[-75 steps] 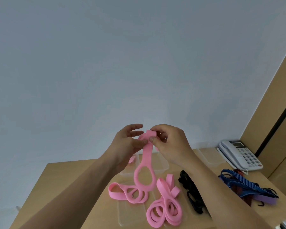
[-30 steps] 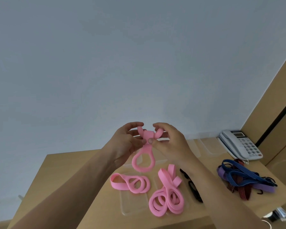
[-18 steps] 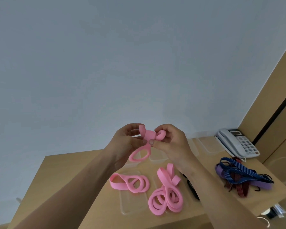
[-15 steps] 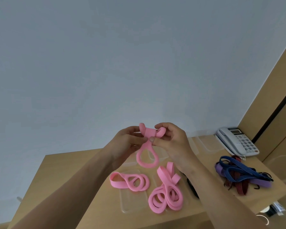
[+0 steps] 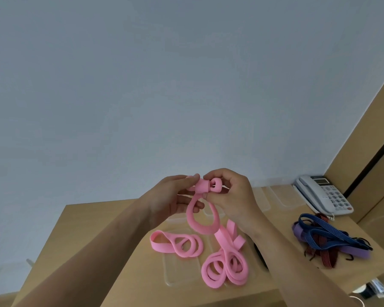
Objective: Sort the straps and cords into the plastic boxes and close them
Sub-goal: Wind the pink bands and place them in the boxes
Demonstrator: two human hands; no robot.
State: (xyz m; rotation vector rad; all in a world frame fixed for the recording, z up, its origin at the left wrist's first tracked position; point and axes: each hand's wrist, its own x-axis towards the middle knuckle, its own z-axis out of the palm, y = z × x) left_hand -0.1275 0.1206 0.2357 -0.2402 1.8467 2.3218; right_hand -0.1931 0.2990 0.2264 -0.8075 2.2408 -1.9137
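Note:
A pink strap (image 5: pixel 201 220) is held up above the wooden table (image 5: pixel 93 231), its top wound into small coils and a loop hanging below. My left hand (image 5: pixel 171 200) pinches the coiled top from the left. From the right, my right hand (image 5: pixel 233 196) pinches the same coils. Two more pink straps lie on the table: a looped one (image 5: pixel 175 242) at the left and a bigger bundle (image 5: pixel 226 262) on a clear plastic lid (image 5: pixel 182 275). Clear plastic boxes (image 5: pixel 282 196) stand at the back, partly hidden by my hands.
A tangle of blue, purple and dark red cords (image 5: pixel 328 242) lies at the right. A black strap (image 5: pixel 261 258) shows beside my right forearm. A white desk phone (image 5: pixel 324 196) stands at the back right corner. The grey wall is right behind the table.
The hanging pink strap has been wound up at its top into small coils, so its hanging loop is shorter. Both hands stayed together at the strap's top; the view shifted slightly.

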